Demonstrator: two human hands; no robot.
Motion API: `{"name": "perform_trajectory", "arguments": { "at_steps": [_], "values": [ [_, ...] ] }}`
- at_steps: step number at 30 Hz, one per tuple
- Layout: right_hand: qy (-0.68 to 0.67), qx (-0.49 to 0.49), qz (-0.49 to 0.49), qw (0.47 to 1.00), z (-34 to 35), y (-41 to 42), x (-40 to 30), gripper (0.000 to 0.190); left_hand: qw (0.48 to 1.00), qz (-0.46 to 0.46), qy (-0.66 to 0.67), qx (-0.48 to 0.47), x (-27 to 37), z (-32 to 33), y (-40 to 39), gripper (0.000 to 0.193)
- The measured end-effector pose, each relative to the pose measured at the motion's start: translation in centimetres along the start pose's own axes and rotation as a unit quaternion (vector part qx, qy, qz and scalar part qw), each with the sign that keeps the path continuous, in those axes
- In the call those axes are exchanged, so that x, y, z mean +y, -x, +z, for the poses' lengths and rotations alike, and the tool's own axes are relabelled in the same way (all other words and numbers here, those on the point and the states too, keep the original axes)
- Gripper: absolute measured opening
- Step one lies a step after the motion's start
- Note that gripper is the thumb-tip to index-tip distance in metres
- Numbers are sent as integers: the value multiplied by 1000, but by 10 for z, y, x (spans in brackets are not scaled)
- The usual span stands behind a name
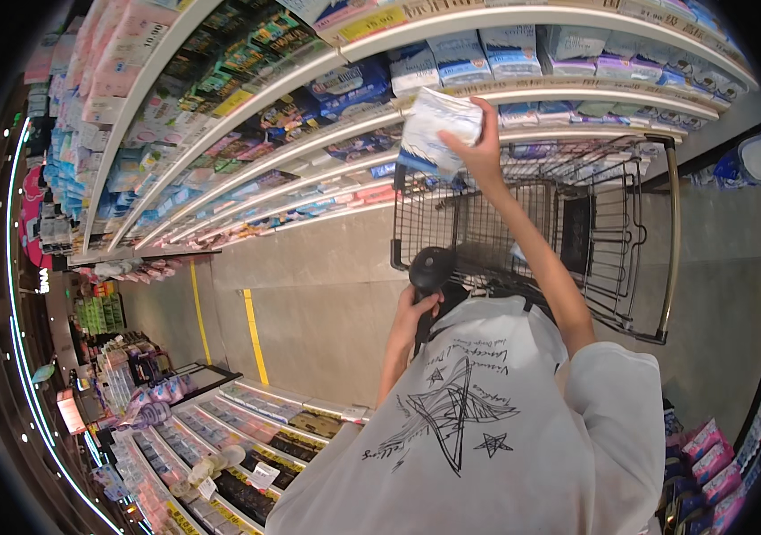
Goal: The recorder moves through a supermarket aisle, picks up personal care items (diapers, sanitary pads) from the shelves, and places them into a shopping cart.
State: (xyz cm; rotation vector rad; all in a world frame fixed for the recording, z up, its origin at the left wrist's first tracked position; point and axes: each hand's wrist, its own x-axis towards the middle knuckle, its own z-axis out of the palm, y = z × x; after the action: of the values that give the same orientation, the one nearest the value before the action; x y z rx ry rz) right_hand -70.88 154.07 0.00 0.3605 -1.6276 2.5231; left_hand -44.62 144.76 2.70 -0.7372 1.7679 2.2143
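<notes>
My right hand (477, 144) grips a white and blue pack (437, 130) by its side, in front of the shelf edge and above the far corner of a black wire shopping cart (514, 221). Similar white and blue packs (460, 57) stand on the shelf just beyond. Near my body, my left hand (414, 311) is closed around the handle of a black object with a rounded head (432, 267); its exact kind is unclear. The cart stands beyond my body to the right, with its handle (673, 241) at the far right. A small pale item shows low in the cart, partly behind my right arm.
Shelves (240, 100) of packaged goods with price tags run along the far side and curve left. Lower left, another shelf unit (240, 441) holds small boxes. Grey floor (313, 287) with yellow strips (254, 334) lies between them. Pink packs (711, 455) sit lower right.
</notes>
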Motion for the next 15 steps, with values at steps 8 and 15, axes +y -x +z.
{"name": "perform_trajectory", "arguments": {
  "at_steps": [8,15],
  "values": [
    [-436,53,429,790,-71,117,82,42,999,-24,-20,-37,0,7,-7,24],
    [-430,47,465,772,-90,132,86,41,999,-22,9,-30,1,9,-2,16]
  ]
}}
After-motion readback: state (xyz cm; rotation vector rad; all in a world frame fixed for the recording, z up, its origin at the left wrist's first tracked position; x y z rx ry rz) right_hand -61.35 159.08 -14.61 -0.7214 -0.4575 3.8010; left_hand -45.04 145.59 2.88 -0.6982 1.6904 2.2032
